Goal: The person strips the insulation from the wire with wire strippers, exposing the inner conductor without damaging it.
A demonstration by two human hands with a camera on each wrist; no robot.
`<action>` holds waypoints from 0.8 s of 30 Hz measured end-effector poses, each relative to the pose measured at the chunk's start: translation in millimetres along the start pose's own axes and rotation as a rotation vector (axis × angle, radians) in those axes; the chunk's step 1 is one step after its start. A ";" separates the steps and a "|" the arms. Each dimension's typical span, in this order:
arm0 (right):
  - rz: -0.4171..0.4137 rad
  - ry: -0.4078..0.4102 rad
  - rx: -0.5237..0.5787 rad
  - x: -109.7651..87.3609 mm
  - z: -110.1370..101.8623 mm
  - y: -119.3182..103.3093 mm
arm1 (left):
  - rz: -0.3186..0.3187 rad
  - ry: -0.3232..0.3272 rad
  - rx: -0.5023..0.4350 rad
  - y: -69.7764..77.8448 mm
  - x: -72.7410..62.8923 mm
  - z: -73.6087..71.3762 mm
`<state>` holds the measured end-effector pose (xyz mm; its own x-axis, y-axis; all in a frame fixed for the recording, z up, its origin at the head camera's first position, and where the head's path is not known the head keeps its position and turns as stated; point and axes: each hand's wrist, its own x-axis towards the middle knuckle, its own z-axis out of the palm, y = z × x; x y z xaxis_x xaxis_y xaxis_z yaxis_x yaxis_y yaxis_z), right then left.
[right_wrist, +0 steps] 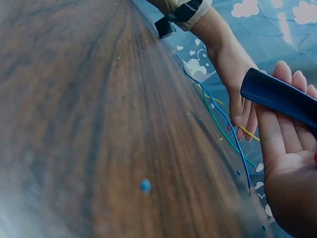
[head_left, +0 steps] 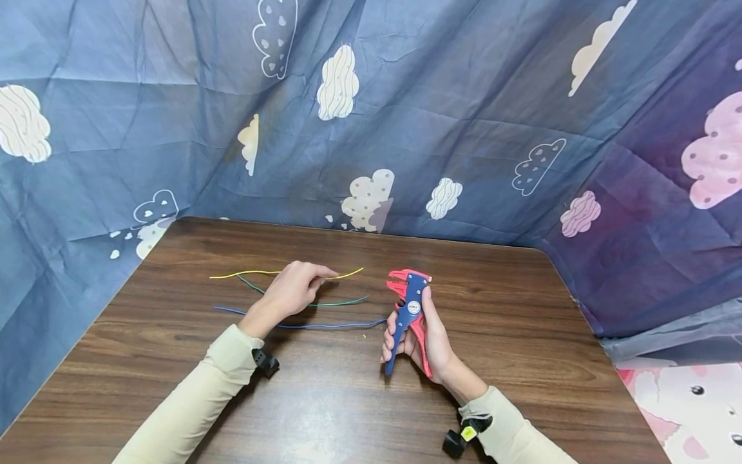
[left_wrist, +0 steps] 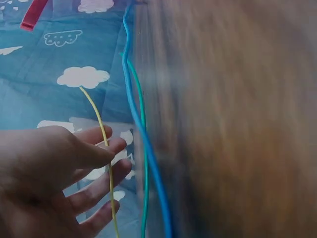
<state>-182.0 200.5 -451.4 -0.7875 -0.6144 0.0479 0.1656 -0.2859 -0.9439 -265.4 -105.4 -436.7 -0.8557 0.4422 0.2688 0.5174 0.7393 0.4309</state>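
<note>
My left hand (head_left: 290, 288) pinches a thin yellow wire (head_left: 350, 274) between thumb and fingers; the left wrist view shows the yellow wire (left_wrist: 112, 186) crossing the fingers, the rest loosely bent. Nearer me on the table, a green wire (head_left: 342, 303) passes partly hidden beneath that hand, and a blue wire (head_left: 330, 326) runs toward the right hand. With my right hand (head_left: 437, 345) I hold a blue and red wire stripper (head_left: 414, 293), its head up and jaws facing left. Its handles are spread. In the right wrist view the blue handle (right_wrist: 282, 96) lies across the fingers.
The brown wooden table (head_left: 510, 309) carries small insulation scraps, among them a blue bit (right_wrist: 145, 186). A dark blue cloud-patterned cloth (head_left: 406, 129) hangs behind the table's far edge and along its sides.
</note>
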 end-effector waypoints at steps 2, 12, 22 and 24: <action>0.000 0.004 0.004 -0.1 -0.4 -0.8 | -0.007 -0.003 0.001 -1.1 0.2 -1.5; 0.009 0.006 0.013 0.0 -1.4 -1.0 | -0.012 0.011 -0.009 -4.3 -0.5 -1.7; -0.005 0.024 0.027 0.6 -2.3 -2.2 | -0.021 0.026 -0.034 -2.9 -0.3 -6.6; -0.012 0.038 0.031 1.5 -3.0 -3.0 | -0.025 0.041 -0.038 -1.2 -0.4 -8.9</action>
<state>-185.5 202.6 -449.4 -0.8113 -0.5827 0.0465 0.1737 -0.3162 -0.9327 -265.6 -111.0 -429.7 -0.8677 0.4022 0.2921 0.4965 0.7297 0.4702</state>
